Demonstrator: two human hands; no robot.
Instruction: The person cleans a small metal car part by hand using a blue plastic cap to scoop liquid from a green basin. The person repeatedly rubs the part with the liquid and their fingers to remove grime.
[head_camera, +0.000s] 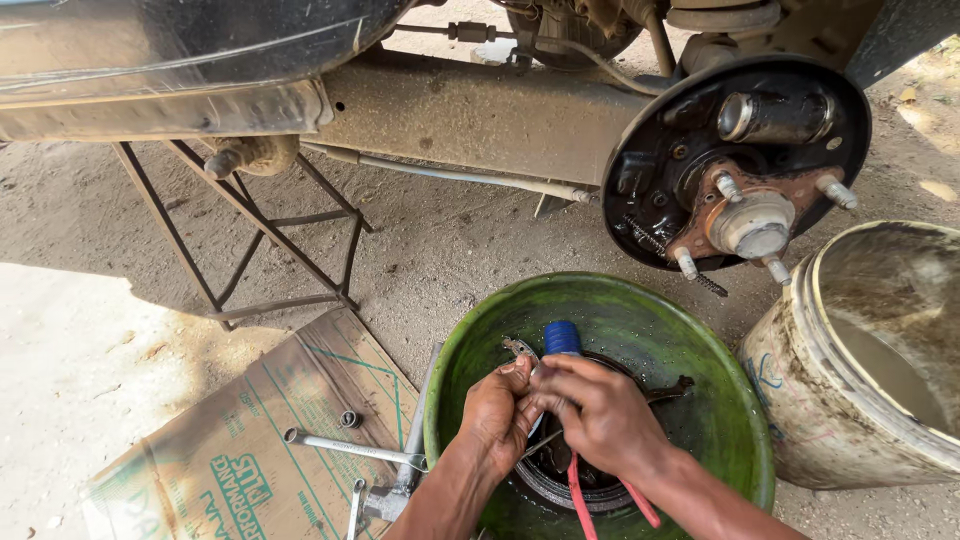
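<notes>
**Hands busy over the green basin, hub stripped bare**

Both hands meet over the green basin (700, 350), and I'll place everything from that basin. Left hand (497, 415) is curled, its fingers pinching a small metal part (519, 349) at the centre of the basin; I can't make out exactly what the piece is. Right hand (598, 412) is closed around a tool with red handles (583, 500) that trail back toward me, so it looks like pliers, though the working end is hidden under the fingers. Just beyond the fingertips a blue cylinder (563, 337) stands up, and beneath the hands sits a dark round part (560, 480) in the basin's bottom, with a dark curved piece (668, 388) lying across it.

Beyond the basin, the wheel hub (752, 222) is exposed: studs bare, no drum, no shoes on the black backing plate (655, 150). I judge the strip-down as done and the loose parts as being worked on in the basin; refitting at the hub remains.

Left of the basin, a flattened cardboard box (240, 450) carries a wheel wrench (352, 449) and a small socket (349, 419). Farther left stands a metal stand (250, 230) under the car body. Right of the basin sits a dirty white bucket (800, 400).
</notes>
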